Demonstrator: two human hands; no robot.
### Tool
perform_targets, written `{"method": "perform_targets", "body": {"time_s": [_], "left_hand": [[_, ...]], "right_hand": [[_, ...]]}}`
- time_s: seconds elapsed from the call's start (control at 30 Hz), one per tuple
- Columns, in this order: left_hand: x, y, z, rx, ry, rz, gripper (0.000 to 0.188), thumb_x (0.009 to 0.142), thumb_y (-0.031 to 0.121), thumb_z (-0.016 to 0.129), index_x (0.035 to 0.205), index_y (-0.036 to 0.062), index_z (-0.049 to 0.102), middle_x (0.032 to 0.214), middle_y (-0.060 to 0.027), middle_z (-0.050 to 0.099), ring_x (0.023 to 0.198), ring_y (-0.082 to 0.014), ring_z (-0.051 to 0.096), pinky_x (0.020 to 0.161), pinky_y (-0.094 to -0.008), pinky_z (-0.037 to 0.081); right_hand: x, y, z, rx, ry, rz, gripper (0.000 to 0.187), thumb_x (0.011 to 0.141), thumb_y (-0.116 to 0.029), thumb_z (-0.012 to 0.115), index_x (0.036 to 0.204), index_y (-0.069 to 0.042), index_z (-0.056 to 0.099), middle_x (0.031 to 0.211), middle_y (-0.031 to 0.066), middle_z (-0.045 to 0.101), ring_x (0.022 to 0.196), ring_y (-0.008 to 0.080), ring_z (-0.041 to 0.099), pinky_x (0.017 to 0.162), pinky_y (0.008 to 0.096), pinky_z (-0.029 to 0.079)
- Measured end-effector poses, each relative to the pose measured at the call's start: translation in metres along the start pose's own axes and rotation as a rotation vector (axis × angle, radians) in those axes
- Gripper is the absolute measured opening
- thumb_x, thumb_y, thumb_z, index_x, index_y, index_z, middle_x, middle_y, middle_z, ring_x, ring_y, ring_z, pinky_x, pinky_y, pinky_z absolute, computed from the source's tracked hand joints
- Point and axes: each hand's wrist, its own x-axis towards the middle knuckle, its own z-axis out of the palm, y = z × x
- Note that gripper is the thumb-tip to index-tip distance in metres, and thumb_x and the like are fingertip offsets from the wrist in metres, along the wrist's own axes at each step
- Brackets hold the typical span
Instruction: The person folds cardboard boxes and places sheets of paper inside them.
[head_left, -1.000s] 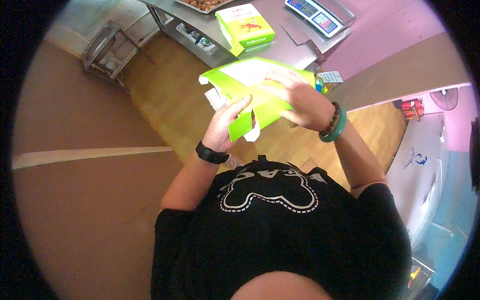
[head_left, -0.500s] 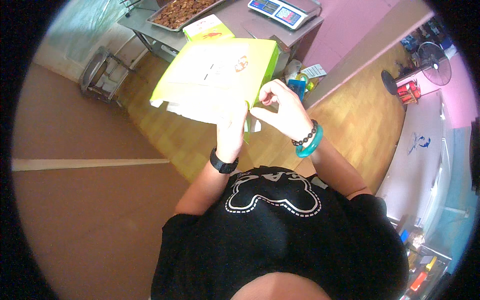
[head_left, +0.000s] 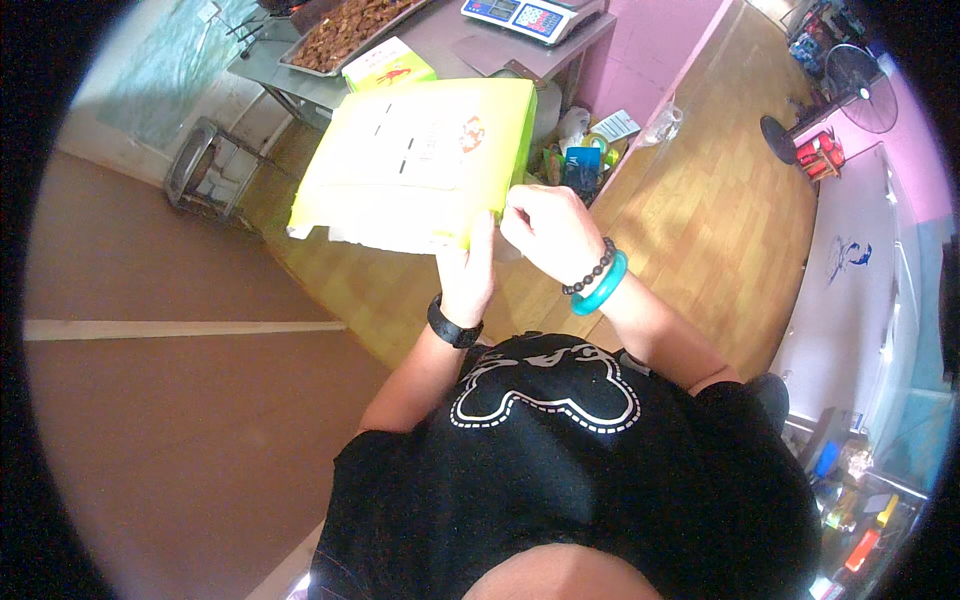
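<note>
flat yellow-green cardboard box (head_left: 415, 165) was now raised, turned broad side up | left hand (head_left: 468, 270) gripped lower edge | right hand (head_left: 548, 232) pinched its corner

Your left hand (head_left: 468, 268) points to twelve o'clock, fingers pinched shut; your right hand (head_left: 548, 233) sits fisted just beside it at two o'clock.

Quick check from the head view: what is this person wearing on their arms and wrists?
Both forearms are bare, below short black sleeves. The left hand has a black wristband. The right hand has a dark beaded bracelet beside a smooth turquoise bangle.
</note>
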Motion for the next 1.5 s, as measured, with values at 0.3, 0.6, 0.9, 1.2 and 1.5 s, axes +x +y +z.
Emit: {"method": "perform_targets", "body": {"time_s": [0.3, 0.6, 0.9, 1.2, 1.5], "left_hand": [[0.001, 0.031, 0.010, -0.628, 0.125, -0.386, 0.021, 0.087, 0.024, 0.050, 0.087, 0.0041, 0.055, 0.070, -0.0050, 0.055, 0.057, -0.0112, 0.051, 0.052, -0.0233, 0.043], [-0.009, 0.024, -0.010, -0.212, -0.147, -0.164, 0.010, 0.079, 0.011, 0.061, 0.086, 0.0033, 0.059, 0.079, -0.0020, 0.058, 0.069, -0.0086, 0.053, 0.062, -0.0219, 0.043], [-0.013, 0.023, -0.003, 0.098, 0.022, 0.104, 0.014, 0.080, 0.005, 0.055, 0.092, -0.0016, 0.057, 0.085, -0.0062, 0.060, 0.074, -0.0117, 0.055, 0.067, -0.0253, 0.045], [-0.016, 0.013, -0.002, 0.056, -0.027, 0.151, 0.013, 0.079, 0.004, 0.055, 0.091, -0.0016, 0.057, 0.085, -0.0074, 0.060, 0.076, -0.0134, 0.056, 0.069, -0.0271, 0.045], [-0.015, 0.025, -0.002, 0.048, 0.026, -0.013, 0.013, 0.080, 0.004, 0.056, 0.091, -0.0017, 0.058, 0.083, -0.0061, 0.060, 0.073, -0.0112, 0.055, 0.067, -0.0255, 0.045]], "right_hand": [[-0.004, 0.007, 0.002, 0.954, -0.106, 0.154, 0.018, 0.083, -0.007, 0.046, 0.068, 0.000, 0.049, 0.060, 0.0015, 0.052, 0.055, 0.0091, 0.054, 0.053, 0.0219, 0.045], [-0.019, -0.012, -0.006, 0.404, 0.086, -0.013, 0.011, 0.073, -0.011, 0.053, 0.068, -0.002, 0.053, 0.055, 0.0125, 0.052, 0.049, 0.0181, 0.054, 0.046, 0.0288, 0.040], [-0.023, -0.014, -0.007, 0.347, 0.010, 0.045, 0.026, 0.074, -0.023, 0.059, 0.062, -0.001, 0.052, 0.055, 0.0146, 0.052, 0.049, 0.0256, 0.053, 0.047, 0.0330, 0.040], [-0.015, -0.011, -0.017, 0.269, -0.185, 0.164, 0.036, 0.075, -0.030, 0.061, 0.055, -0.001, 0.051, 0.050, 0.0114, 0.054, 0.047, 0.0187, 0.056, 0.046, 0.0299, 0.044], [-0.022, 0.006, -0.007, 0.845, -0.232, 0.182, 0.021, 0.081, -0.010, 0.052, 0.063, 0.001, 0.051, 0.054, 0.0047, 0.054, 0.051, 0.0113, 0.057, 0.048, 0.0231, 0.045]]}}
